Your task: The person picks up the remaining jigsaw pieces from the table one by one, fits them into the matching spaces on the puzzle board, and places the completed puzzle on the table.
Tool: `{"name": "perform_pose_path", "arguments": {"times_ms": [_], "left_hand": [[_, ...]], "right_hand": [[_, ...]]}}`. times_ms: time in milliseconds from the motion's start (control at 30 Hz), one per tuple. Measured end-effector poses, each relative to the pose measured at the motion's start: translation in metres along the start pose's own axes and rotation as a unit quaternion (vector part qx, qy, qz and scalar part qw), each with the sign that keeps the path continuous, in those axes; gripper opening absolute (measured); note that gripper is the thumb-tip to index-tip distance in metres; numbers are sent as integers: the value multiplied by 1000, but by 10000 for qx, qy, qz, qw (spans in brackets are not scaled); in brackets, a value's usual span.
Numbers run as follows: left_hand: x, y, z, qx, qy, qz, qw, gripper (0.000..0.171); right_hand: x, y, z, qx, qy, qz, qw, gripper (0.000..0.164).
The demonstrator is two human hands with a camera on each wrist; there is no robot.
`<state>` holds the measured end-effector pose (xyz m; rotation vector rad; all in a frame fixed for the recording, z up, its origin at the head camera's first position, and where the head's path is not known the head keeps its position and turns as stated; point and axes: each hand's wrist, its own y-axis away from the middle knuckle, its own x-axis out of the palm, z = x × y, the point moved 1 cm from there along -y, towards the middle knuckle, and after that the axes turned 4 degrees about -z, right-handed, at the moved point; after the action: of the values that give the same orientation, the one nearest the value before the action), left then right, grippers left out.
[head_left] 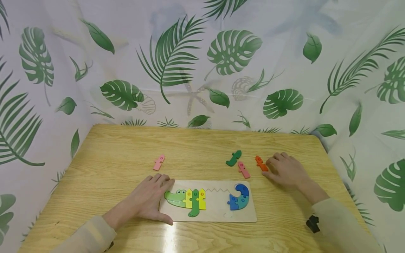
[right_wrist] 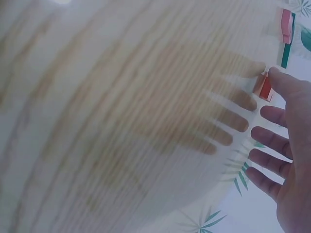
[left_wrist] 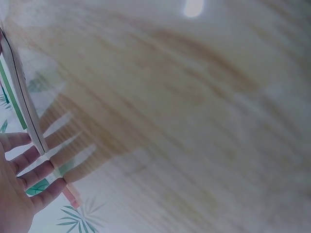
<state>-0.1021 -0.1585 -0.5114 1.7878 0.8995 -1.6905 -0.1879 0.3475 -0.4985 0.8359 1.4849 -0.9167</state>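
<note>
A wooden puzzle board (head_left: 216,216) lies on the table with a crocodile partly filled in: a light green head (head_left: 175,198), yellow and green body pieces (head_left: 195,202) and a blue tail (head_left: 242,201). My left hand (head_left: 148,196) rests at the board's left end, fingers extended along its edge and thumb at the near corner. To the right of the loose pieces is my right hand (head_left: 286,170), thumb and index fingertip right beside an orange puzzle piece (head_left: 260,163). In the right wrist view the thumb overlaps the end of this orange piece (right_wrist: 266,89); the other fingers are spread.
A green leg piece (head_left: 234,158) and a pink piece (head_left: 243,170) lie beyond the board's right half. Another pink piece (head_left: 159,163) lies farther left. The wooden table (head_left: 202,142) ends at a leaf-patterned cloth (head_left: 190,70) behind.
</note>
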Motion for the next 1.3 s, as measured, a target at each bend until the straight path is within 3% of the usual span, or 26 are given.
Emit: {"name": "perform_pose_path", "arguments": {"times_ms": [500, 1300], "left_hand": [[-1, 0, -2, -15, 1, 50, 10000, 131], [1, 0, 0, 14, 17, 5, 10000, 131]], "right_hand": [[-2, -1, 1, -241, -239, 82, 9994, 39], [-2, -1, 10, -87, 238, 98, 9996, 44]]}}
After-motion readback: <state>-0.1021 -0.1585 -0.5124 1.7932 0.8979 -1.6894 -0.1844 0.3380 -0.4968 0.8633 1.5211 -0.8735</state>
